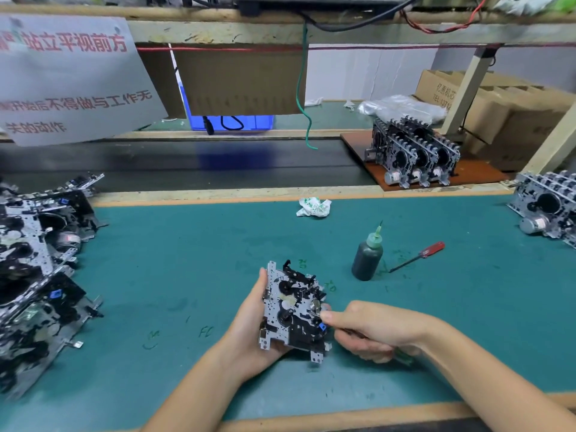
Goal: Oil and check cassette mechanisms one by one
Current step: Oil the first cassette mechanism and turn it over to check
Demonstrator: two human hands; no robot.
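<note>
My left hand (249, 328) grips a cassette mechanism (291, 310) from its left side and underneath, holding it tilted above the green mat. The mechanism is a silver perforated plate with black parts and a small blue piece. My right hand (371, 330) is at its right edge, thumb touching the parts there, fingers curled round a green-handled tool (402, 358) that is mostly hidden in the palm. A dark oil bottle (367, 257) with a green needle nozzle stands upright beyond the mechanism.
A red-handled screwdriver (419, 255) lies right of the bottle. Several mechanisms are piled at the left edge (37, 269), more stand on a brown board (414, 157) on the conveyor and at the far right (548, 207). A crumpled wipe (313, 207) lies near the mat's back edge.
</note>
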